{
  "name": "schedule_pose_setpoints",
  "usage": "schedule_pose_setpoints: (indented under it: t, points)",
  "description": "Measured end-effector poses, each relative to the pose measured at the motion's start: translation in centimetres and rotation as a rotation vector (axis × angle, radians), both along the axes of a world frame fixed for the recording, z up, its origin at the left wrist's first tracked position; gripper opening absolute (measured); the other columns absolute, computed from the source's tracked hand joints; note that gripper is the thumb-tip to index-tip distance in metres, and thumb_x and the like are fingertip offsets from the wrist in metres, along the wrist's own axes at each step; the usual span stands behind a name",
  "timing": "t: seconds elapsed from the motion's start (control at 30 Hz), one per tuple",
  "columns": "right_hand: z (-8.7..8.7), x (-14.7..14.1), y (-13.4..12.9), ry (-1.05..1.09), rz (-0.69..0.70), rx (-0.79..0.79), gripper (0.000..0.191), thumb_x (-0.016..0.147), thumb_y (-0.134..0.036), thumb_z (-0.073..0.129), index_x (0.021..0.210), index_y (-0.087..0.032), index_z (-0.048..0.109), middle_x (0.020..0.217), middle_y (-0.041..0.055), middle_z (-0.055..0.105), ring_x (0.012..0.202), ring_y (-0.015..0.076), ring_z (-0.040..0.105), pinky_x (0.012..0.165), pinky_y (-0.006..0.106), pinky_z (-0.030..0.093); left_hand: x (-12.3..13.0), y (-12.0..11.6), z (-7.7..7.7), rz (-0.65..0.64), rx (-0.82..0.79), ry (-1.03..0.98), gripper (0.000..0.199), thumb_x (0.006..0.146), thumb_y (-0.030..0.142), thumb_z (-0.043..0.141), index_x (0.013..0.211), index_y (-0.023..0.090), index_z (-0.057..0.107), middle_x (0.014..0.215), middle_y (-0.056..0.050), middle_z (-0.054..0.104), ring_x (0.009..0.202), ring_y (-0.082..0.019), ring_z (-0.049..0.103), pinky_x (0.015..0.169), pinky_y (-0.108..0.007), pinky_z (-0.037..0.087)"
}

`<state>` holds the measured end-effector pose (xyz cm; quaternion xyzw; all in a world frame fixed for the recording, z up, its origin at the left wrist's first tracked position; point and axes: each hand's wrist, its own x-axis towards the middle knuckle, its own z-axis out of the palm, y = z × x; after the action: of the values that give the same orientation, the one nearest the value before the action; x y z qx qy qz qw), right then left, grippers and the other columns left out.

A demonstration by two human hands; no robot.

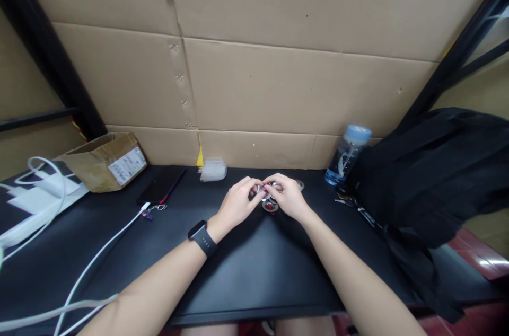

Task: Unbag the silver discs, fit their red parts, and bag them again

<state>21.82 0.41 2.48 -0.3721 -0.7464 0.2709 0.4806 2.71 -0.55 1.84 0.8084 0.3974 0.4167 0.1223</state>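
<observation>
My left hand (242, 199) and my right hand (287, 195) meet over the middle of the black table (262, 267). Their thumbs and fingertips pinch a small shiny piece with some red on it, mostly hidden by the fingers. Just under the fingertips shows a round silvery disc (270, 207) with a red centre. Another round, ring-like piece (300, 185) peeks out beyond my right hand. Too little of these pieces shows to name their kind. A dark watch is strapped on my left wrist.
On the left are an opened cardboard box (107, 164), a phone (162, 186) with a white cable (105, 251), and a white power strip (43, 211). A stack of clear plastic pieces (213, 170) lies by the cardboard wall (254, 87). Rightward stand a water bottle (347, 156) and a black backpack (433, 177).
</observation>
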Motion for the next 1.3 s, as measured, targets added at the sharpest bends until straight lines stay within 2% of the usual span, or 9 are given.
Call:
schedule_pose_setpoints:
  t: [0.13,0.33,0.43,0.53,0.7,0.8,0.97,1.13,1.3]
  points:
    - [-0.4,-0.8,-0.5,0.101,0.075,-0.104,0.018,0.089,-0.028,0.065,0.105,-0.021,0.066,0.105,0.0062,0.068,0.084,0.0178,0.073,0.076,0.030,0.061,-0.3,0.5,-0.7,0.014,0.011,0.013,0.009,0.096,0.025,0.061,0.101,0.022,0.068,0.093,-0.003,0.067,0.083,-0.018,0.064,0.078,-0.029,0.050]
    - [-0.5,-0.8,-0.5,0.153,0.165,-0.143,0.046,0.077,-0.032,0.080,0.119,-0.022,0.063,0.110,0.0070,0.069,0.088,0.0182,0.072,0.077,0.030,0.061,-0.4,0.5,-0.2,-0.028,-0.008,-0.066,0.009,0.097,0.022,0.057,0.096,0.021,0.066,0.093,-0.003,0.070,0.084,-0.018,0.066,0.080,-0.029,0.050]
    - [-0.2,-0.4,-0.4,0.078,0.120,-0.162,0.056,0.074,-0.035,0.083,0.124,-0.022,0.064,0.090,0.0032,0.071,0.073,0.0162,0.068,0.067,0.029,0.058,-0.3,0.5,0.1,-0.137,-0.138,-0.173,0.012,0.097,0.023,0.055,0.103,0.021,0.065,0.099,-0.003,0.073,0.090,-0.018,0.069,0.084,-0.028,0.051]
    - [0.2,-0.1,-0.4,-0.042,0.031,-0.091,0.051,0.073,-0.034,0.084,0.120,-0.023,0.068,0.091,0.0032,0.073,0.072,0.0161,0.067,0.067,0.029,0.055,-0.5,0.7,0.2,-0.218,-0.220,-0.213,0.014,0.098,0.026,0.055,0.105,0.020,0.066,0.101,-0.004,0.073,0.093,-0.018,0.069,0.087,-0.028,0.052]
    - [0.0,1.5,1.0,-0.101,-0.121,0.017,0.046,0.075,-0.028,0.079,0.118,-0.022,0.066,0.102,0.0049,0.073,0.087,0.0185,0.069,0.073,0.029,0.056,-2.5,2.7,0.1,-0.023,-0.069,-0.100,0.014,0.096,0.030,0.059,0.095,0.020,0.068,0.091,-0.003,0.071,0.083,-0.018,0.066,0.080,-0.029,0.051]
    - [-0.6,4.3,2.8,-0.212,-0.234,0.039,0.042,0.072,-0.026,0.078,0.112,-0.020,0.067,0.113,0.0086,0.068,0.082,0.0177,0.067,0.069,0.029,0.056,-4.4,4.3,-0.4,0.037,-0.011,-0.002,0.014,0.094,0.031,0.061,0.094,0.020,0.070,0.094,-0.004,0.071,0.086,-0.020,0.066,0.081,-0.031,0.051]
    - [-1.7,9.0,4.9,-0.436,-0.495,0.015,0.035,0.072,-0.023,0.076,0.106,-0.015,0.072,0.103,0.0112,0.069,0.088,0.0224,0.068,0.083,0.035,0.054,-6.0,5.9,-2.2,0.082,-0.066,0.081,0.016,0.091,0.031,0.062,0.093,0.021,0.073,0.093,-0.005,0.073,0.084,-0.020,0.066,0.078,-0.032,0.050]
    - [-2.7,10.4,5.4,-0.531,-0.425,-0.125,0.028,0.071,-0.025,0.080,0.098,-0.018,0.074,0.095,0.0084,0.074,0.083,0.0213,0.068,0.079,0.031,0.051,-6.2,6.5,-3.4,0.145,-0.108,0.157,0.017,0.089,0.030,0.060,0.092,0.020,0.074,0.091,-0.006,0.072,0.077,-0.019,0.062,0.075,-0.032,0.050]
    - [-3.6,10.8,5.8,-0.594,-0.432,-0.118,0.025,0.073,-0.026,0.079,0.097,-0.020,0.076,0.098,0.0080,0.072,0.086,0.0208,0.067,0.079,0.030,0.050,-6.2,6.0,-2.2,0.125,-0.055,0.142,0.014,0.087,0.030,0.062,0.091,0.019,0.070,0.087,-0.004,0.069,0.075,-0.018,0.061,0.072,-0.030,0.049]
